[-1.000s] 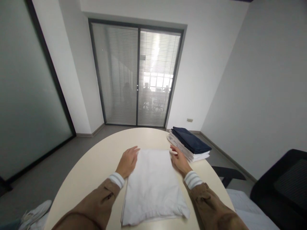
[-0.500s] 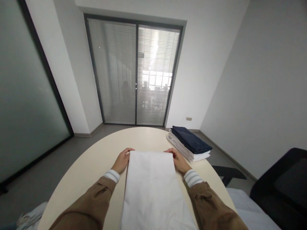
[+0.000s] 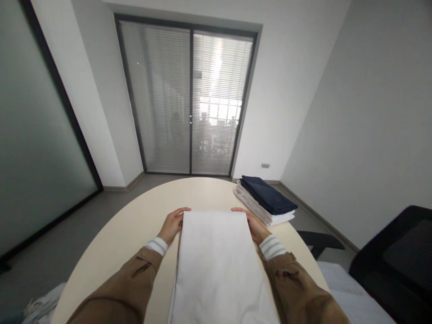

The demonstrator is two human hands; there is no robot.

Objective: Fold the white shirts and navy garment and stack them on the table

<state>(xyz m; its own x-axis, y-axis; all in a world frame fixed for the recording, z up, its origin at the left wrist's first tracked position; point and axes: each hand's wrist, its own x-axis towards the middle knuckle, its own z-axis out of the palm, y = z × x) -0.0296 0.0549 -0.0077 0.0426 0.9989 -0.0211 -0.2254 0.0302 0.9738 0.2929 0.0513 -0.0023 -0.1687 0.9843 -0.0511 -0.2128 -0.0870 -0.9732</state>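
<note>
A folded white cloth (image 3: 216, 265) runs lengthwise along the table from its near side, its far end a straight folded edge. At the far left corner my left hand (image 3: 173, 223) is closed on the cloth, fingers curled round behind the edge. My right hand (image 3: 254, 225) grips the far right corner in the same way, partly hidden behind the fabric. The bottom of the cloth runs out of view.
The cloth is on a round cream table (image 3: 128, 238). At its far right lies a stack of folded white cloths (image 3: 251, 202) with a folded navy cloth (image 3: 268, 193) on top. A black chair (image 3: 398, 256) stands at the right, near pale fabric (image 3: 351, 292).
The far right corner of the cloth has shifted slightly right, and more of my right hand is now behind it. My left hand has barely moved.
</note>
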